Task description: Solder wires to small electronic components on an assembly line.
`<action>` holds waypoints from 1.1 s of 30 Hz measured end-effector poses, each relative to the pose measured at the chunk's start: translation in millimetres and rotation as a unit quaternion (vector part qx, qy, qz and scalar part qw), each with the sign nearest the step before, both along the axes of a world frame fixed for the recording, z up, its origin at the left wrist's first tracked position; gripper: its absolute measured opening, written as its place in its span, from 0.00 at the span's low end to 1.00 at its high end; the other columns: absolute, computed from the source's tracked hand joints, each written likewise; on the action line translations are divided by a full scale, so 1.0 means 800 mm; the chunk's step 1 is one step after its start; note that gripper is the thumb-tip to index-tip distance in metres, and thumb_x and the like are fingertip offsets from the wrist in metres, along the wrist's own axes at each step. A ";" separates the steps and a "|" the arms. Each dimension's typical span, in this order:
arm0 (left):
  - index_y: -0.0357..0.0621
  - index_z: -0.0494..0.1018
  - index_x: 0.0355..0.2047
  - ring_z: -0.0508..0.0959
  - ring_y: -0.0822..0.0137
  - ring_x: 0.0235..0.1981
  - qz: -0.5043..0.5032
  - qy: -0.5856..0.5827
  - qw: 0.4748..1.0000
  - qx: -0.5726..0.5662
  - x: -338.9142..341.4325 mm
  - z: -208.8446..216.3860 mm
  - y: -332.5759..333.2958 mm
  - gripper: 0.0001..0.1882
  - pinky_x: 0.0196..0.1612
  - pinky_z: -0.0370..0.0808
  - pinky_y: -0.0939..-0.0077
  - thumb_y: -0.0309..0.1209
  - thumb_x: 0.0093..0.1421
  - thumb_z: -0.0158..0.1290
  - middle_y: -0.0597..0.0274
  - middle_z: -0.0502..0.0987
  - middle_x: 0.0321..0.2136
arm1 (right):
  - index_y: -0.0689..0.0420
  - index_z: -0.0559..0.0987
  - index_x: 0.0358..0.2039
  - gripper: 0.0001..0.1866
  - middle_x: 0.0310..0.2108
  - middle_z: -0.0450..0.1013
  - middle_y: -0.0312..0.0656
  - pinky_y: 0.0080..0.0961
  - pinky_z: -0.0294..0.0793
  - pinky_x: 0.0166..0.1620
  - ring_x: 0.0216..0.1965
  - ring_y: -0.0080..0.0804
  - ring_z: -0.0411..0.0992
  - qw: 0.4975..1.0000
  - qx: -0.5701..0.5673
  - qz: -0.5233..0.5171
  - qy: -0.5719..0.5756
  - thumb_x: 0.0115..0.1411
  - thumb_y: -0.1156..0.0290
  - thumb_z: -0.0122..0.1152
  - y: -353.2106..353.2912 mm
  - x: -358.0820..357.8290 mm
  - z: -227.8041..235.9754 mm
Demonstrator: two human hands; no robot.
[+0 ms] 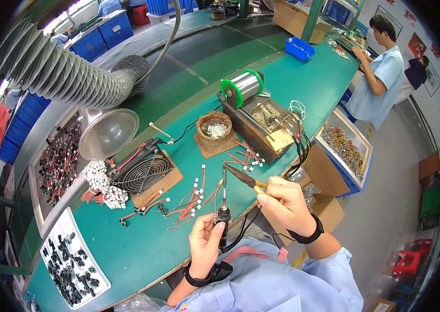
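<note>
My left hand (204,244) is closed around the black handle of a soldering iron (223,216), held upright with its metal tip pointing up. In my right hand (285,203) is a pair of pliers (243,178) with yellowish handles. The plier jaws reach left to the upper end of the iron; whether they grip the tip I cannot tell. Just left of the iron, several red and black wire leads (194,200) with white connectors lie on the green bench (142,244). More such leads (246,156) lie beyond the pliers.
A spool of solder wire (246,86) tops a metal fixture, beside a round brown bowl (214,115). A fan (144,174), bundled white connectors (97,177) and a white tray (103,286) of dark parts stand left. An exhaust hood (108,132) hangs above. A co-worker (381,78) stands far right.
</note>
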State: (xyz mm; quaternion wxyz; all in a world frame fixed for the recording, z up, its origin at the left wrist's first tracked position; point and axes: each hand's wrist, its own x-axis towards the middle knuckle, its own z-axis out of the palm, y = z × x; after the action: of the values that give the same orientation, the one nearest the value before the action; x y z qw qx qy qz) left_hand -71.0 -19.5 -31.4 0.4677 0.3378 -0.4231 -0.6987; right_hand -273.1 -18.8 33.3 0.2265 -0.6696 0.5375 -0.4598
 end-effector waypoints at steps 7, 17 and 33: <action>0.32 0.64 0.43 0.75 0.69 0.40 0.005 -0.009 1.000 -0.006 0.000 0.000 0.000 0.11 0.45 0.71 0.77 0.21 0.60 0.47 0.55 0.74 0.39 | 0.62 0.66 0.15 0.15 0.15 0.54 0.39 0.25 0.53 0.22 0.19 0.29 0.54 0.996 0.056 0.008 -0.064 0.54 0.72 0.57 0.003 0.000 0.000; 0.32 0.64 0.43 0.75 0.68 0.39 0.016 -0.012 1.000 0.000 0.000 -0.002 -0.001 0.11 0.44 0.71 0.78 0.21 0.60 0.47 0.56 0.74 0.39 | 0.62 0.65 0.14 0.15 0.16 0.55 0.39 0.24 0.53 0.23 0.19 0.29 0.54 0.999 -0.027 -0.047 -0.004 0.54 0.73 0.57 0.004 0.027 -0.012; 0.36 0.66 0.40 0.76 0.67 0.35 -0.051 0.068 0.993 0.079 0.018 0.002 -0.013 0.12 0.41 0.73 0.74 0.33 0.64 0.43 0.52 0.75 0.36 | 0.62 0.64 0.14 0.15 0.17 0.58 0.37 0.24 0.57 0.28 0.23 0.27 0.57 0.992 0.086 0.086 -0.044 0.52 0.74 0.59 -0.007 -0.023 0.009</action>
State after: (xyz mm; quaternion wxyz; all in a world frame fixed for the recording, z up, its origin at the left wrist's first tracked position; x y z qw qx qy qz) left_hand -57.0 -29.7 -29.5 0.4309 0.3039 -0.3505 -0.7740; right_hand -291.8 -24.2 40.7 0.3449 -0.6705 0.5053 -0.4197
